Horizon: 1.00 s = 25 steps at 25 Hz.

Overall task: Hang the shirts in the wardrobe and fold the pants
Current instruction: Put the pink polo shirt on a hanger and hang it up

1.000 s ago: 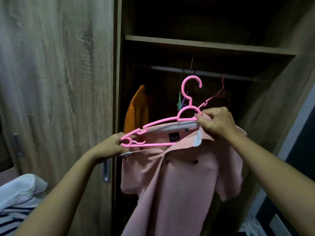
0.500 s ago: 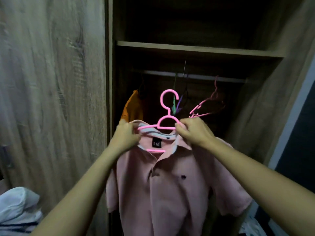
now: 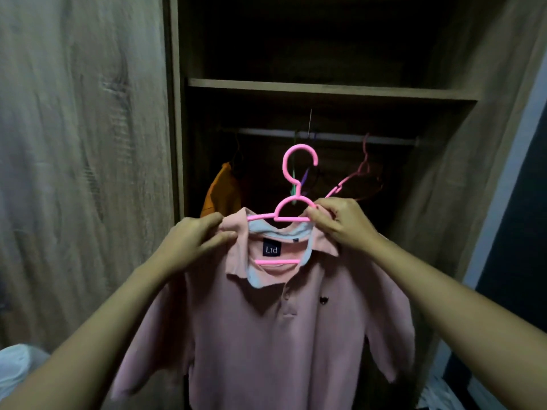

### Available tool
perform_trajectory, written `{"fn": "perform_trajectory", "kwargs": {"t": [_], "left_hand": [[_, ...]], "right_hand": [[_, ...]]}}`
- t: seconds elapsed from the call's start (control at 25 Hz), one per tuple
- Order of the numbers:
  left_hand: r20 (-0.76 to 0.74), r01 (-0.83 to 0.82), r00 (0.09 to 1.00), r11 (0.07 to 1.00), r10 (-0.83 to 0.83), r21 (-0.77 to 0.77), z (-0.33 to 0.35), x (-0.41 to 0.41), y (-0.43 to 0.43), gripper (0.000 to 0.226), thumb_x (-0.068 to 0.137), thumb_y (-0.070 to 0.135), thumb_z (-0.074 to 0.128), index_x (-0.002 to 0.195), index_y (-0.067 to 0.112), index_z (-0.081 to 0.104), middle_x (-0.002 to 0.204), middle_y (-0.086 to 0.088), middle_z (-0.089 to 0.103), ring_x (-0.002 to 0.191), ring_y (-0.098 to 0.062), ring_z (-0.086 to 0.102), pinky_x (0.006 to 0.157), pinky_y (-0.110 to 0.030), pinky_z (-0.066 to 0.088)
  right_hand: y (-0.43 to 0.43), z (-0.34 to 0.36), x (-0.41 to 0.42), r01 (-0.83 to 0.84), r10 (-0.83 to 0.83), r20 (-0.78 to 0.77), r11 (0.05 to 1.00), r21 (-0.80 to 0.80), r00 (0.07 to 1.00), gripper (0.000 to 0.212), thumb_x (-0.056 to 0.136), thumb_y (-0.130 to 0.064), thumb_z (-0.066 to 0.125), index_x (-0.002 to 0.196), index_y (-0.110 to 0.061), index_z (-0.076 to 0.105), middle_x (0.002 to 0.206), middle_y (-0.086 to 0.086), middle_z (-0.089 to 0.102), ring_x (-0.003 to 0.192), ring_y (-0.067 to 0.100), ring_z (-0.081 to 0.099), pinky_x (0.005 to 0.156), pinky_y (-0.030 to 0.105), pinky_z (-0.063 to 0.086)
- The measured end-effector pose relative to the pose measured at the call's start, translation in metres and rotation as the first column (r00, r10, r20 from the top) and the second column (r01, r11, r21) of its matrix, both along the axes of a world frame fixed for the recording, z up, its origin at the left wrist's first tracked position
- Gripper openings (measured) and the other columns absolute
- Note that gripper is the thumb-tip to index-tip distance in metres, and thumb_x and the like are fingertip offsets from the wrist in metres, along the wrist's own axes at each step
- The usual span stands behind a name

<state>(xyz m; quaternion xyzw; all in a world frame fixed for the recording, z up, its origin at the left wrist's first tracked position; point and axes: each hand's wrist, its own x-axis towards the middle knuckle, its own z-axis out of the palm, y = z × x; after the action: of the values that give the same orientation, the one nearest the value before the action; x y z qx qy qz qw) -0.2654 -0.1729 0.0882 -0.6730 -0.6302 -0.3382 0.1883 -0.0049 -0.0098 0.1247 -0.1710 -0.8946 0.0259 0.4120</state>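
Head view: we hold a pink polo shirt (image 3: 266, 335) on a pink hanger (image 3: 293, 198) up before the open wardrobe (image 3: 325, 90), at the centre of the view. Our left hand (image 3: 192, 244) sits at nine o'clock of the collar, its fingers (image 3: 219, 238) pinching the collar's edge. Our right hand (image 3: 343, 226) is at three o'clock, fingers pinching hanger and collar together. The hook points to twelve — below the rail (image 3: 325, 137), not on it. At eleven o'clock hangs an orange garment (image 3: 222, 193); at one o'clock, a spare hanger (image 3: 364, 173) on the rail. White cloth (image 3: 17, 362) lies at eight o'clock.
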Motion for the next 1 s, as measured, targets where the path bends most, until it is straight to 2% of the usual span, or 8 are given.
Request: {"fn": "perform_trajectory", "kwargs": {"t": [0.12, 0.28, 0.44, 0.52, 0.76, 0.88, 0.96, 1.0], "left_hand": [[0.050, 0.072, 0.996, 0.994, -0.076, 0.078, 0.012, -0.009, -0.004, 0.039, 0.077, 0.061, 0.046, 0.064, 0.025, 0.038, 0.058, 0.003, 0.044, 0.051, -0.005, 0.044, 0.051, -0.019, 0.031], [0.158, 0.017, 0.986, 0.986, -0.044, 0.168, 0.029, -0.027, -0.021, 0.030, 0.079, 0.047, 0.060, 0.060, 0.030, 0.043, 0.059, 0.011, 0.046, 0.047, -0.001, 0.037, 0.048, -0.017, 0.028], [0.210, -0.047, 0.977, 0.994, 0.026, 0.096, 0.034, -0.043, -0.031, 0.030, 0.080, 0.040, 0.067, 0.055, 0.036, 0.050, 0.053, 0.011, 0.047, 0.046, -0.002, 0.036, 0.046, -0.017, 0.027], [0.285, -0.064, 0.957, 0.997, 0.049, 0.043, 0.034, -0.049, -0.032, 0.029, 0.082, 0.033, 0.070, 0.058, 0.028, 0.055, 0.055, 0.013, 0.053, 0.049, 0.000, 0.043, 0.047, -0.014, 0.031], [0.447, 0.042, 0.892, 0.996, -0.072, 0.076, 0.030, -0.035, -0.022, 0.007, 0.079, 0.025, 0.074, 0.081, 0.024, 0.067, 0.077, 0.005, 0.068, 0.062, 0.004, 0.054, 0.058, -0.013, 0.043], [0.449, 0.110, 0.883, 0.990, -0.136, 0.084, 0.036, -0.022, -0.015, 0.008, 0.077, 0.032, 0.072, 0.079, 0.027, 0.067, 0.074, 0.008, 0.067, 0.065, 0.003, 0.056, 0.059, -0.014, 0.044], [0.371, 0.095, 0.922, 0.994, -0.106, 0.049, 0.040, -0.020, -0.016, 0.017, 0.076, 0.046, 0.067, 0.075, 0.029, 0.064, 0.067, 0.011, 0.063, 0.061, 0.001, 0.054, 0.056, -0.013, 0.040], [0.283, 0.054, 0.958, 0.999, -0.053, 0.006, 0.042, -0.021, -0.018, 0.029, 0.074, 0.056, 0.061, 0.073, 0.027, 0.060, 0.063, 0.010, 0.059, 0.059, -0.001, 0.051, 0.053, -0.014, 0.036]], "right_hand": [[-0.002, 0.007, 0.008, 0.009, -0.009, 0.014, 1.000, -0.007, 1.000, 0.045, 0.085, -0.056, 0.041, 0.094, -0.021, 0.068, 0.079, -0.009, 0.065, 0.072, 0.005, 0.056, 0.064, 0.028, 0.043], [0.026, -0.018, 0.048, 0.236, -0.235, 0.023, 0.960, -0.152, 0.972, 0.059, 0.079, -0.061, 0.043, 0.128, -0.028, 0.046, 0.104, -0.008, 0.063, 0.092, 0.011, 0.056, 0.074, 0.027, 0.040], [0.036, -0.052, 0.069, 0.169, -0.212, -0.071, 0.907, -0.387, 0.975, 0.013, 0.094, -0.029, 0.051, 0.086, -0.020, 0.055, 0.073, -0.003, 0.058, 0.069, 0.009, 0.052, 0.064, 0.025, 0.037], [0.041, -0.049, 0.072, 0.128, -0.214, -0.155, 0.891, -0.435, 0.964, 0.024, 0.095, -0.020, 0.049, 0.072, -0.023, 0.051, 0.068, -0.001, 0.056, 0.065, 0.008, 0.047, 0.062, 0.027, 0.036], [0.034, 0.003, 0.060, -0.027, -0.029, -0.125, 0.905, -0.425, 0.992, 0.033, 0.089, -0.007, 0.058, 0.118, -0.022, 0.054, 0.118, -0.003, 0.057, 0.110, 0.011, 0.052, 0.092, 0.017, 0.040], [0.008, 0.024, 0.035, 0.050, -0.003, 0.192, 0.969, -0.243, 0.981, 0.026, 0.089, -0.029, 0.060, 0.113, -0.022, 0.062, 0.098, -0.008, 0.064, 0.087, 0.004, 0.057, 0.080, 0.023, 0.044], [-0.002, 0.023, 0.024, -0.011, 0.057, 0.158, 0.961, -0.278, 0.986, 0.003, 0.088, -0.025, 0.062, 0.088, -0.027, 0.064, 0.076, -0.008, 0.060, 0.068, 0.002, 0.051, 0.065, 0.022, 0.040], [-0.001, 0.021, 0.021, -0.065, 0.094, 0.084, 0.953, -0.296, 0.992, 0.013, 0.088, -0.019, 0.062, 0.080, -0.030, 0.061, 0.071, -0.010, 0.057, 0.063, -0.002, 0.049, 0.061, 0.018, 0.039]]}}
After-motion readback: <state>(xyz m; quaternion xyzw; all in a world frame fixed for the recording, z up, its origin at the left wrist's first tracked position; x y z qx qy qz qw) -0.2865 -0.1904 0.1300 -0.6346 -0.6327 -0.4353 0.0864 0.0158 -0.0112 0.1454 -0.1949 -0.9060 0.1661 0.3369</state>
